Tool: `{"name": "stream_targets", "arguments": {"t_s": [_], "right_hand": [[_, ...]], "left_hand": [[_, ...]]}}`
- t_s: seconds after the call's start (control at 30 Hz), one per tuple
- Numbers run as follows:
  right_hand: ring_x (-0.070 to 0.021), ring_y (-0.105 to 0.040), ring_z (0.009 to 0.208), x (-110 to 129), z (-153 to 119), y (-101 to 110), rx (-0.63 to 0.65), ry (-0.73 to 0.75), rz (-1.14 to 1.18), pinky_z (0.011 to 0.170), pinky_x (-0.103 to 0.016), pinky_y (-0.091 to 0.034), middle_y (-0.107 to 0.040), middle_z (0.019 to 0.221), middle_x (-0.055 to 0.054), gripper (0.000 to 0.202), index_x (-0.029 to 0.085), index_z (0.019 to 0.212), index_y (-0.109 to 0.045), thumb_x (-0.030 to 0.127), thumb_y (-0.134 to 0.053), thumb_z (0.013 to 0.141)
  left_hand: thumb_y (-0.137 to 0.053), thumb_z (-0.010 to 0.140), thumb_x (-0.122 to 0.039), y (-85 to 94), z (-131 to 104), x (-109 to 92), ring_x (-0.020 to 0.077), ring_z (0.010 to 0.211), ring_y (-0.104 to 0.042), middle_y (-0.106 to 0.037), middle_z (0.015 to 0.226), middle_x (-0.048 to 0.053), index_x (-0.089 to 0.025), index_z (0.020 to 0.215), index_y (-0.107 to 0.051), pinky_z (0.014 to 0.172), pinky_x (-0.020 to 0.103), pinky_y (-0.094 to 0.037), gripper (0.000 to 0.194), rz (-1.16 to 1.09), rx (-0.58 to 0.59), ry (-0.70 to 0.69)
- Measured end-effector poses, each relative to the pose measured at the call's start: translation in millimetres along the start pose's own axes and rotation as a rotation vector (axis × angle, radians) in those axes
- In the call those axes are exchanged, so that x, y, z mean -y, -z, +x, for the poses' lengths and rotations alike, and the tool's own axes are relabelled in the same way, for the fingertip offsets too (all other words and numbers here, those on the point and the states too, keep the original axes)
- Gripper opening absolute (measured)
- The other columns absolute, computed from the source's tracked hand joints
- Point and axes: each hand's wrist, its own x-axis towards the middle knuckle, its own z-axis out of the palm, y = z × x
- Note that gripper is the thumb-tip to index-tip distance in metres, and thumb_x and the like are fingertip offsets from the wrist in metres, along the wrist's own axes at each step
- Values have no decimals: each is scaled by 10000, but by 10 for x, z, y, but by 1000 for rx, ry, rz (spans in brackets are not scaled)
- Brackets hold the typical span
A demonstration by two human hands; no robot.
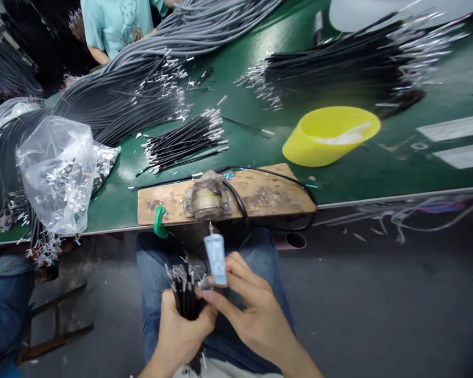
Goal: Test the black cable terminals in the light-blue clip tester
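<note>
My left hand (183, 320) is wrapped round an upright bundle of short black cables (187, 299) with bare silvery ends, held over my lap. At the top of that bundle, my right hand (246, 302) is closed, its thumb and fingertips pinched on something small and grey that is blurred. A light-blue piece like a tool handle (216, 257), with a thin metal tip, stands against the right fingers. Whether they grip it, I cannot tell. Just beyond its tip, a rounded, stained metal holder (208, 199) sits on a wooden board (268, 197) at the table edge.
On the green table (256, 144) lie a pile of short black cables (187, 139), long grey cables (189, 26), a bag of metal parts (59, 173) and a yellow container (323, 139). A green clamp (160, 221) grips the board's edge. Another person (118, 26) is across the table.
</note>
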Motion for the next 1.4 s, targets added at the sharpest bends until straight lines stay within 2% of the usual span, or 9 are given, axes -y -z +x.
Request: {"name": "stream_targets", "arguments": {"t_s": [0.1,0.23,0.47,0.63,0.8,1.0,1.23,1.3,1.4], "right_hand": [[-146,-430,600,-3,-39,-68,-118,-11,21,545,-263,-364,-457,602,11,204,193,617,-501,131,-565,801],[-141,-442,604,-54,-161,-216,-261,-165,212,528,-255,-347,-457,634,1,205,191,620,-532,200,-551,824],[-123,-413,490,-165,-193,-253,-64,-535,838,456,-247,-346,-488,591,-2,267,198,717,-652,439,-572,799],[-183,-515,703,-192,-161,-79,-67,-253,419,641,-292,-424,-563,735,-45,119,192,751,-644,291,-600,801],[-158,-516,604,-121,-157,-106,-57,-276,406,528,-255,-421,-527,670,-20,182,185,709,-564,304,-537,844],[-155,-489,632,-83,-208,-222,-400,34,-12,585,-267,-423,-498,652,-9,130,198,707,-530,176,-523,835],[-195,-592,725,-218,-30,152,372,-578,677,675,-319,-477,-622,747,-65,376,164,827,-627,527,-622,728],[-190,-586,740,-244,70,247,460,-625,710,695,-313,-469,-629,767,-64,382,151,816,-639,514,-663,697],[-144,-541,645,-250,220,263,345,-628,720,600,-249,-442,-597,663,-26,336,147,733,-646,483,-656,722]], "left_hand": [[-750,594,-360,3,-19,-22,112,558,-492,-535,574,-8,-137,652,-643,564,230,-432,254,-43,-30,-8],[-684,642,-515,-36,-49,21,56,419,-367,-424,516,-48,-158,732,-561,409,200,-317,388,-134,19,54],[-667,652,-556,-48,-2,80,14,379,-276,-343,469,-80,-150,713,-488,379,174,-231,448,-209,173,107],[-659,677,-535,10,27,25,-7,362,-295,-498,585,-33,-159,737,-444,354,157,-218,438,-228,213,141],[-718,626,-499,-10,10,46,-7,348,-290,-427,521,-59,-152,671,-442,345,161,-225,446,-244,258,99],[-671,679,-503,-41,3,87,10,335,-252,-327,453,-91,-171,689,-440,339,168,-230,405,-212,229,49],[-757,623,-295,3,79,-163,97,560,-446,-491,548,-4,-117,578,-632,588,246,-398,222,-89,174,-136],[-750,622,-285,-11,81,-191,91,520,-408,-465,512,-12,-122,556,-636,546,244,-374,209,-69,161,-162],[-749,609,-254,-27,48,-204,93,511,-393,-455,507,-11,-127,538,-643,524,243,-359,180,-45,141,-197]]}}
